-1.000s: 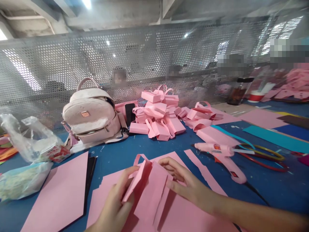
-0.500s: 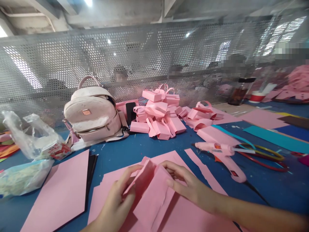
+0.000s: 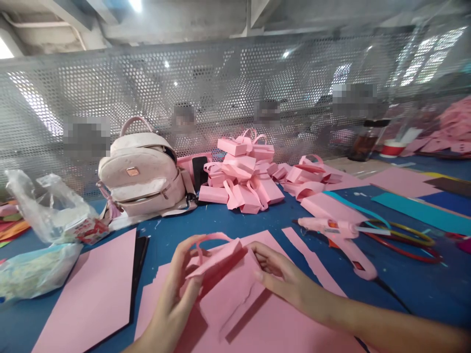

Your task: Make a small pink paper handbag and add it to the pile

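Note:
My left hand [image 3: 172, 299] and my right hand [image 3: 285, 279] together hold a small pink paper bag [image 3: 224, 272] with a loop handle [image 3: 209, 239], just above a stack of pink paper sheets [image 3: 272, 328] on the blue table [image 3: 228, 223]. The left hand grips the bag's left edge by the handle; the right hand pinches its right side. A pink glue gun [image 3: 340, 235] lies to the right of my hands.
A pile of finished pink paper bags [image 3: 243, 174] and a pink backpack [image 3: 142, 171] stand at the back against a perforated metal screen [image 3: 206, 88]. Plastic bags [image 3: 40, 230] lie at the left. Coloured sheets [image 3: 423, 196] and hoops [image 3: 401, 235] are at the right.
The paper bag has been turned and folded flatter between my hands, and its loop handle now stands up at the left. My hands stay in the same spot.

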`<action>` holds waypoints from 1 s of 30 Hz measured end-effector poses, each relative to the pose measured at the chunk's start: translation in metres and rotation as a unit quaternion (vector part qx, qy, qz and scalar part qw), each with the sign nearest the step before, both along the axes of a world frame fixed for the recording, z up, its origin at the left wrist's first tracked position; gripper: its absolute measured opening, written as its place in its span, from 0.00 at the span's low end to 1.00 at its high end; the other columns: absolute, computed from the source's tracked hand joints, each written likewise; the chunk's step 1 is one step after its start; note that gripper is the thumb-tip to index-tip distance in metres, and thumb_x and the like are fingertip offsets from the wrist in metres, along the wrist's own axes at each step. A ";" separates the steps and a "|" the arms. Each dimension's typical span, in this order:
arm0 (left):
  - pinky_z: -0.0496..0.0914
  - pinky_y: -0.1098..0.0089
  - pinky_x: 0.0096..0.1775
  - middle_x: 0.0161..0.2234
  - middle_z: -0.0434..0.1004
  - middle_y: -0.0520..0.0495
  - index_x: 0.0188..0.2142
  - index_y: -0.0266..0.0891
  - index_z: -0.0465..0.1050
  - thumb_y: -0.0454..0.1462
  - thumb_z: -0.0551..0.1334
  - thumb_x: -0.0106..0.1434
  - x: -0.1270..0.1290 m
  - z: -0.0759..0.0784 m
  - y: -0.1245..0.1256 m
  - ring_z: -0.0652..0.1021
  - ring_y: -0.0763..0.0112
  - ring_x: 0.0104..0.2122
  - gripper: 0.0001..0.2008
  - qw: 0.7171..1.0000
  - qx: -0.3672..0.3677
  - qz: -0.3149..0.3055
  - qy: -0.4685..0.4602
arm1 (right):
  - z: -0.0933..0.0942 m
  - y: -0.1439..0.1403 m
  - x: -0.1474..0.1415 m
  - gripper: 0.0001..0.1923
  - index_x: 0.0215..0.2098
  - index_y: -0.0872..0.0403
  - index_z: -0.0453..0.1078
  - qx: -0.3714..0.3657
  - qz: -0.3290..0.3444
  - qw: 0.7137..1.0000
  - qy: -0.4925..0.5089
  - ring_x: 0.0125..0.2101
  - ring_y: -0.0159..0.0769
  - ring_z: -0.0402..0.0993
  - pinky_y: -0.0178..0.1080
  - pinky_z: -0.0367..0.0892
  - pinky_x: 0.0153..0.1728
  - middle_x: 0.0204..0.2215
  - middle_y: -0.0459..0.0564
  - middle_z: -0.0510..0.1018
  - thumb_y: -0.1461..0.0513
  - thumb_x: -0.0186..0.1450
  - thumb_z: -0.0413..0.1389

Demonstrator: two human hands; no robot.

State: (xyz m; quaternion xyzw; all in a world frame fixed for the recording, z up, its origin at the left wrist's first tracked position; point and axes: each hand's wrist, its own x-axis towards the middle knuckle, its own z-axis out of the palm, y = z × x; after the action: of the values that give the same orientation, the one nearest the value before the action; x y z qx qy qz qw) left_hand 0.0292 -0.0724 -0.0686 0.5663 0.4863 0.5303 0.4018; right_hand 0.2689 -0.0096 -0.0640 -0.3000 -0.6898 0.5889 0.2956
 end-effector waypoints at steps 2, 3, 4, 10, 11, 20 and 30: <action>0.72 0.70 0.42 0.51 0.71 0.45 0.55 0.50 0.66 0.47 0.56 0.71 -0.003 0.000 0.005 0.76 0.64 0.46 0.15 0.999 -0.002 0.038 0.010 | -0.002 0.000 0.001 0.16 0.49 0.50 0.69 0.002 -0.010 1.000 -0.007 0.41 0.40 0.71 0.44 0.67 0.48 0.39 0.49 0.73 0.51 0.68 0.57; 0.71 0.71 0.39 0.47 0.71 0.47 0.52 0.49 0.66 0.47 0.57 0.71 -0.006 -0.001 0.009 0.75 0.66 0.41 0.14 0.998 0.002 0.059 0.011 | -0.003 0.000 0.001 0.17 0.50 0.50 0.69 0.003 -0.015 1.000 -0.011 0.41 0.40 0.71 0.44 0.68 0.48 0.39 0.49 0.73 0.51 0.68 0.57; 0.69 0.73 0.37 0.42 0.71 0.50 0.49 0.48 0.66 0.48 0.58 0.70 -0.008 -0.001 0.012 0.73 0.69 0.37 0.12 0.997 0.012 0.077 0.010 | -0.005 0.000 0.001 0.18 0.51 0.50 0.68 0.004 -0.020 1.000 -0.014 0.41 0.40 0.71 0.44 0.68 0.49 0.39 0.49 0.72 0.50 0.68 0.58; 0.57 0.75 0.25 0.19 0.58 0.57 0.20 0.40 0.58 0.49 0.61 0.68 -0.019 0.011 0.019 0.61 0.75 0.21 0.24 0.990 0.039 0.092 0.102 | -0.007 -0.002 0.001 0.24 0.59 0.47 0.63 0.015 -0.038 0.999 -0.014 0.47 0.41 0.71 0.43 0.68 0.50 0.45 0.50 0.72 0.50 0.67 0.59; 0.56 0.74 0.24 0.16 0.57 0.57 0.17 0.40 0.58 0.49 0.59 0.68 -0.019 0.015 0.016 0.61 0.76 0.20 0.27 0.990 0.025 0.080 0.113 | -0.006 -0.002 0.001 0.24 0.58 0.48 0.63 0.015 -0.030 0.999 -0.004 0.49 0.41 0.71 0.44 0.68 0.51 0.46 0.51 0.72 0.51 0.67 0.59; 0.67 0.76 0.25 0.30 0.84 0.47 0.49 0.38 0.77 0.49 0.59 0.70 -0.012 0.039 -0.001 0.68 0.76 0.20 0.18 0.997 -0.002 0.041 0.058 | -0.003 -0.003 -0.006 0.25 0.54 0.51 0.66 -0.013 -0.038 0.998 0.046 0.47 0.44 0.74 0.43 0.72 0.45 0.49 0.54 0.74 0.56 0.61 0.65; 0.75 0.71 0.44 0.35 0.83 0.46 0.34 0.41 0.75 0.42 0.61 0.70 -0.015 0.037 -0.010 0.82 0.65 0.39 0.10 0.986 0.142 -0.006 0.090 | -0.001 -0.004 -0.012 0.26 0.53 0.52 0.68 -0.039 -0.031 0.996 0.076 0.53 0.50 0.73 0.52 0.68 0.55 0.51 0.57 0.77 0.55 0.59 0.67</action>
State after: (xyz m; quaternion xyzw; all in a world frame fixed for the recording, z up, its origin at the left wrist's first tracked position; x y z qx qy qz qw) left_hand 0.0139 -0.0819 -0.0321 0.6657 0.4371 0.5385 0.2752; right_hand 0.2574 -0.0137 -0.0647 -0.2870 -0.6321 0.6271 0.3533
